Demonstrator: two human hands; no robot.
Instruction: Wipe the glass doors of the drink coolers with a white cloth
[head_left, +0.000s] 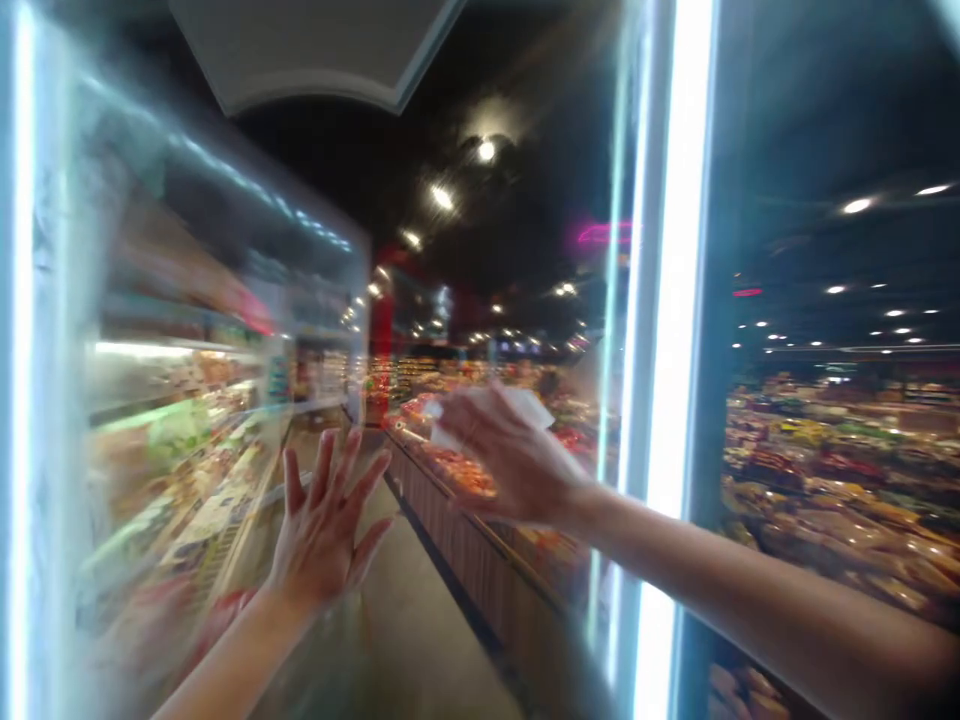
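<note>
Cloth [534,407], white, one: behind the right hand [506,455], on its far side, edges showing above the knuckles and past the fingertips. Right hand: back toward the viewer, fingers extended, blurred; whether they clamp the cloth or lie flat on it, cannot tell. Left hand [322,535]: lower and to the left, apart from the cloth, fingers spread wide. Light strip [679,300], upright, bright: right of the cloth, right forearm crossing before it. Shelves [217,450], stocked, blurred: left of the left hand.
</note>
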